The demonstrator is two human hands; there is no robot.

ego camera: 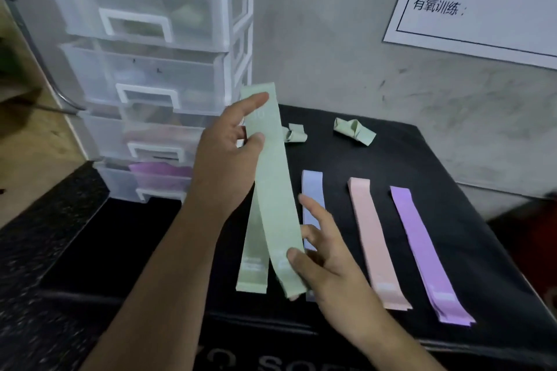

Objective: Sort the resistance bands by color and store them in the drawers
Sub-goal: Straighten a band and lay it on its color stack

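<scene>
The translucent drawer unit [144,69] stands at the far left against the wall [331,39], a purple shape showing in its bottom drawer [159,178]; beside it the left hand [226,159] pinches the upper part of a long green band [271,190], raised and tilted over the black mat [452,190]; a second green band [253,265] lies flat beneath it; the right hand [325,256] grips the raised band's lower end between thumb and fingers; two crumpled green bundles [355,129] sit near the back; then a pale blue band [312,190], a pink band [370,235] and a purple band [422,250] lie flat, side by side, apart.
</scene>
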